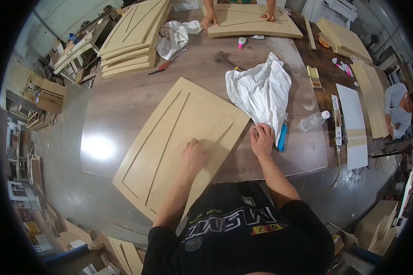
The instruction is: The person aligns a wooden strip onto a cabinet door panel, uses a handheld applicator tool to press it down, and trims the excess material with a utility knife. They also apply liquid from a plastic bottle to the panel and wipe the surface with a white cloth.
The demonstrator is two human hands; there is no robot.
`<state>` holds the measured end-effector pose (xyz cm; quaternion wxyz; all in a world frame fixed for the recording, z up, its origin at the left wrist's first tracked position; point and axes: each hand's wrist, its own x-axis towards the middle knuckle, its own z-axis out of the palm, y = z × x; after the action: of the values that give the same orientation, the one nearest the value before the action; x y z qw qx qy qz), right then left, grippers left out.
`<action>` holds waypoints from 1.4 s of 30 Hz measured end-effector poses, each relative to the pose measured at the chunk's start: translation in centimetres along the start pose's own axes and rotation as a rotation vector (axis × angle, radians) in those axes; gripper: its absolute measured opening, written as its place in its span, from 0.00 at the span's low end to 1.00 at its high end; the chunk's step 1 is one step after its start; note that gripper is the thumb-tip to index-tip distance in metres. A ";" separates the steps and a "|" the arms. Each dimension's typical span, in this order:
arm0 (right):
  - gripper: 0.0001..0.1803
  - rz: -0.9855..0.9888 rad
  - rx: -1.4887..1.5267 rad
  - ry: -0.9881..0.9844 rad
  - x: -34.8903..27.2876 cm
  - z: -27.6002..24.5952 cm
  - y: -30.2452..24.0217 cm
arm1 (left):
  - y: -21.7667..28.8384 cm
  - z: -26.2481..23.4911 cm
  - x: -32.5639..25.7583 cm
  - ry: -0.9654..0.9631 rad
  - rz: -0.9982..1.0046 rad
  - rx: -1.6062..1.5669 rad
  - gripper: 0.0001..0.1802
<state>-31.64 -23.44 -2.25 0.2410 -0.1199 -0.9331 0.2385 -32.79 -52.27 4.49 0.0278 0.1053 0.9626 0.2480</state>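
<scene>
A pale wooden panel [195, 107] with grooved lines lies slantwise before me, its near end reaching past the table edge. On its face rests my left hand [195, 156], fingers curled under; anything inside them is hidden. Just off the panel's right corner, my right hand [261, 141] has its bent fingers on the lower end of a crumpled white cloth [261, 85]. Beside that hand, a flat blue piece [282, 137] sticks out from under the cloth.
Behind the panel lie a hammer [225, 59] and a red-handled tool [163, 66]. A panel stack [128, 36] stands far left. A clear bottle [313, 121] lies right. Across the table, a person's hands [210, 19] touch another panel [252, 25]. Another person [401, 110] is far right.
</scene>
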 end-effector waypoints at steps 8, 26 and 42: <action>0.09 0.000 0.013 0.003 0.1 0.0 0.0 | 0.4 -0.2 0.2 0.004 -0.024 0.019 0.23; 0.10 -0.015 -0.015 0.016 0.1 0.1 -0.1 | 0.4 0.0 0.1 0.006 -0.049 0.039 0.24; 0.08 -0.041 -0.008 0.041 0.1 0.2 0.0 | 0.5 0.1 0.4 0.002 -0.094 0.006 0.24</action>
<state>-31.87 -23.47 -2.38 0.2646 -0.1065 -0.9311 0.2274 -33.07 -51.68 4.61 0.0382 0.0598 0.9673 0.2435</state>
